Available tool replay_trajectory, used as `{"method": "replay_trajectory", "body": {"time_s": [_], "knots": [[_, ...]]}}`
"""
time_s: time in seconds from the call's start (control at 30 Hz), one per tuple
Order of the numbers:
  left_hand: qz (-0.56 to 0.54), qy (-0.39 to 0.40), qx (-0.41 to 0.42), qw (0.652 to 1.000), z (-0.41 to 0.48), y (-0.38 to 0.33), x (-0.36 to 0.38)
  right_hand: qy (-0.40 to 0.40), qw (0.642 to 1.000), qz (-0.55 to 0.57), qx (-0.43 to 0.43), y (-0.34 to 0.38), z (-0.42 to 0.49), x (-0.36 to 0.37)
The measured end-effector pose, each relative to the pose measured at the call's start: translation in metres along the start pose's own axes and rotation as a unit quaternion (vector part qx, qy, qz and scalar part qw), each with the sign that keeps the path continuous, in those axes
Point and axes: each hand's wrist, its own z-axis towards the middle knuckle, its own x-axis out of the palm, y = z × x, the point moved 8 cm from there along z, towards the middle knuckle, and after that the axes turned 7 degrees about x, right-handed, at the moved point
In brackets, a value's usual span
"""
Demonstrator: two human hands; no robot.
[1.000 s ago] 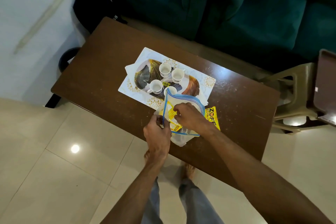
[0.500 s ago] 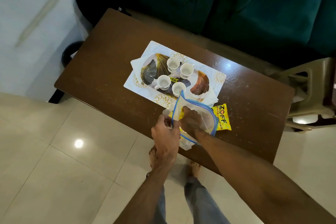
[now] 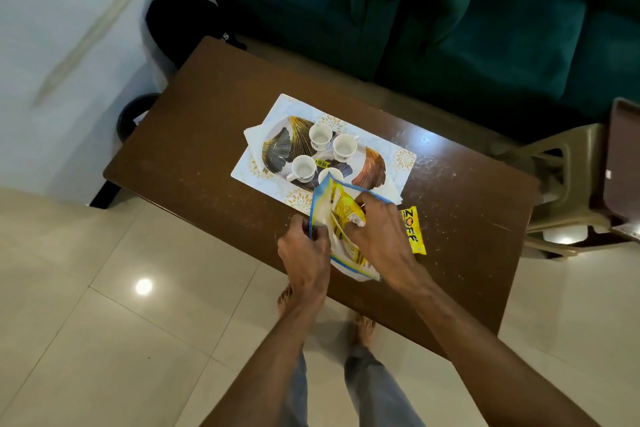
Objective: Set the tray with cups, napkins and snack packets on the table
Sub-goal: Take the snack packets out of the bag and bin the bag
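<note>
An oval tray [image 3: 370, 168] with a leaf pattern sits on a white placemat [image 3: 403, 159] on the brown table [image 3: 194, 135]. Several white cups [image 3: 320, 137] stand on the tray, and white napkins [image 3: 252, 135] stick out under its left end. At the near table edge my left hand [image 3: 304, 250] pinches the blue rim of a clear zip bag [image 3: 320, 206]. My right hand [image 3: 379, 236] grips a yellow snack packet [image 3: 344, 208] at the bag's mouth. A second yellow snack packet [image 3: 412, 230] lies flat on the table to the right.
A green sofa [image 3: 433, 10] runs along the far side of the table. A beige plastic stool [image 3: 568, 180] and a dark side table [image 3: 623, 156] stand at the right. A black bag [image 3: 180, 21] and a dark bin [image 3: 133, 113] sit by the left wall.
My right hand has come up out of the zip bag holding a yellow snack packet. My left hand still holds the bag's rim.
</note>
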Motion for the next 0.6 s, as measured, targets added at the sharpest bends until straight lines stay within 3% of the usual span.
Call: {"method": "replay_trajectory", "body": {"time_s": [0.33,0.5,0.6], "knots": [[0.056,0.021,0.032,0.998,-0.003,0.001,0.003,-0.025,0.997,0.06,-0.033,-0.002,-0.025,-0.035],[0.068,0.038,0.047,0.996,0.0,0.008,0.011,0.054,0.992,0.117,-0.003,-0.004,-0.026,-0.053],[0.037,0.022,0.06,0.997,-0.004,0.005,0.008,0.109,0.958,0.262,0.034,-0.002,-0.025,-0.066]]}}
